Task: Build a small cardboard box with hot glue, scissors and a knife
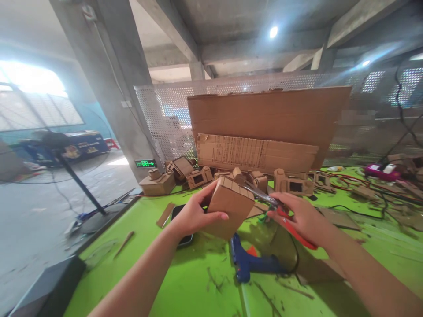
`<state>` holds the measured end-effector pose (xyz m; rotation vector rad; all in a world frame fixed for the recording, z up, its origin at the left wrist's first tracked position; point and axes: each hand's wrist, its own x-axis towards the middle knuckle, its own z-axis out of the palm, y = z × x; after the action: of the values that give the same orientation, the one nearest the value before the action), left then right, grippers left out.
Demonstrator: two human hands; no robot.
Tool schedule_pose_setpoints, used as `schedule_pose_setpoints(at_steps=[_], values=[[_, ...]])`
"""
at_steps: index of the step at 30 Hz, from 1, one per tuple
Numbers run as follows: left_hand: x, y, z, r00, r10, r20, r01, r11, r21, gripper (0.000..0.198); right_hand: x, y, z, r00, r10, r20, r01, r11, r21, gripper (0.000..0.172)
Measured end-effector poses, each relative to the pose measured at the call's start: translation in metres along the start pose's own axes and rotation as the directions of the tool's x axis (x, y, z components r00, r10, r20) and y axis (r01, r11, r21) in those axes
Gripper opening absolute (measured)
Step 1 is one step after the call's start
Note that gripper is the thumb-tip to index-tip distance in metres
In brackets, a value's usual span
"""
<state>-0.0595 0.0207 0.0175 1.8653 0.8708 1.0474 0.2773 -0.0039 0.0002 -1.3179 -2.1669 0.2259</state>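
My left hand (193, 215) is closed around a small cardboard box (229, 207), holding it up above the green table (198, 281). My right hand (302, 218) grips red-handled scissors (264, 198), whose blades reach the box's upper right edge. A blue glue gun (247, 262) lies on the table just below the box. A black phone (180, 224) lies under my left hand, partly hidden.
Several small cardboard models (291, 185) stand in a row at the back, before large cardboard sheets (264, 127) leaning on a perforated metal screen (158, 114). Cables and scraps lie at the right. A fan stand (76, 176) is off the table's left edge.
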Motion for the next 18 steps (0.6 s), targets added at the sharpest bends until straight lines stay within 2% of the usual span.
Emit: schedule_pose_setpoints(at_steps=[4, 7, 13, 18], values=[[0.0, 0.004, 0.003, 1.0, 0.015, 0.025, -0.017, 0.996, 0.082, 0.098, -0.001, 0.001, -0.001, 0.997, 0.049, 0.062, -0.046, 0.998, -0.051, 0.053], [-0.001, 0.001, 0.001, 1.0, -0.016, 0.023, 0.014, 0.997, 0.079, 0.102, -0.001, -0.003, -0.004, 0.995, 0.075, 0.067, -0.072, 0.996, -0.055, 0.048], [-0.002, 0.0, -0.002, 0.999, -0.025, 0.025, 0.025, 1.0, 0.02, 0.105, -0.003, -0.009, -0.004, 0.999, 0.024, 0.039, -0.022, 0.998, -0.061, 0.039], [-0.004, 0.008, -0.002, 0.999, -0.024, 0.031, 0.021, 0.997, 0.073, 0.102, -0.002, -0.004, 0.004, 0.998, -0.01, 0.058, 0.012, 0.999, -0.045, 0.037]])
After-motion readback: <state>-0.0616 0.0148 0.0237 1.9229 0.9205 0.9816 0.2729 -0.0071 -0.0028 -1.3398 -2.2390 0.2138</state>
